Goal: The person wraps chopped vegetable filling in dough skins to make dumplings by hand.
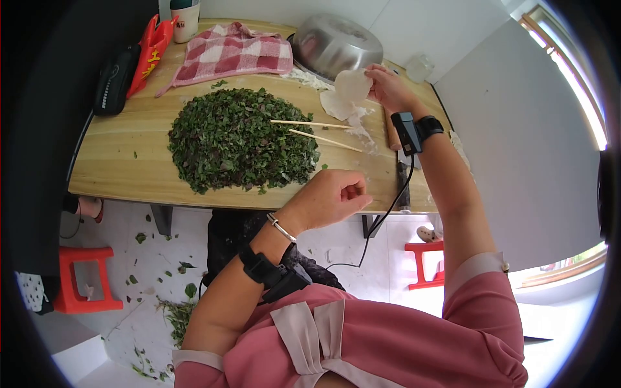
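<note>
My right hand (391, 89) pinches the edge of a thin round dough wrapper (353, 85) and holds it up near the table's far right. Below it, another pale dough wrapper (332, 105) lies on the wood beside scattered flour. My left hand (333, 197) is above the table's front edge, its fingers curled in with nothing visible in them. Left of my hands is a large heap of chopped green leaves (242, 139). A pair of chopsticks (326, 138) rests with its tips in the heap and its other ends on the table.
A rolling pin (392, 131) and a dark-handled knife (403, 187) lie at the right. Behind are an upturned steel basin (336, 46), a checked cloth (234, 55), a cup (185, 22) and a glass jar (420, 67). Red stools (87, 301) and fallen leaves are on the floor.
</note>
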`<action>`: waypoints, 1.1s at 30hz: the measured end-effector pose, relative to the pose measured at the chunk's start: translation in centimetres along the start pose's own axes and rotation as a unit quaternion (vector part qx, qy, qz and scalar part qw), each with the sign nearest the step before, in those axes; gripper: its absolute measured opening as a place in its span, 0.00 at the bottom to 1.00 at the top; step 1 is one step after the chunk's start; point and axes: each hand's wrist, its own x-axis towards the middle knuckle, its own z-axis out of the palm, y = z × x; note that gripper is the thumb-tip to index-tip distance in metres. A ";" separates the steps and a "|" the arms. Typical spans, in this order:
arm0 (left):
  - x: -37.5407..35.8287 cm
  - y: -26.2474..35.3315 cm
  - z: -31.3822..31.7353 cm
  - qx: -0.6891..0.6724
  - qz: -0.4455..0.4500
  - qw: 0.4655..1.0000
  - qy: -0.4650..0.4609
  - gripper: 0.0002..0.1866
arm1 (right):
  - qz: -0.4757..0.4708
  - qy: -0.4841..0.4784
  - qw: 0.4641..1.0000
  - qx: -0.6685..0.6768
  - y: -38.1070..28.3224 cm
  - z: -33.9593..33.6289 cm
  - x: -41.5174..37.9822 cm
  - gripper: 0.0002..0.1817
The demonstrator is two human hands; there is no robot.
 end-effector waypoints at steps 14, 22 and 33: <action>2.6 2.6 -0.9 -0.600 -0.089 0.787 0.111 0.38 | -0.121 -0.085 0.940 -0.307 -4.6 6.0 -9.2 0.06; 3.2 2.1 -1.3 -0.659 -0.029 0.738 0.143 0.39 | -0.267 -0.020 0.885 -0.380 -3.0 8.9 -14.0 0.06; -1.2 7.3 -8.2 -0.564 0.072 0.761 0.312 0.29 | -0.231 -0.005 0.748 -0.623 4.1 7.6 -10.5 0.23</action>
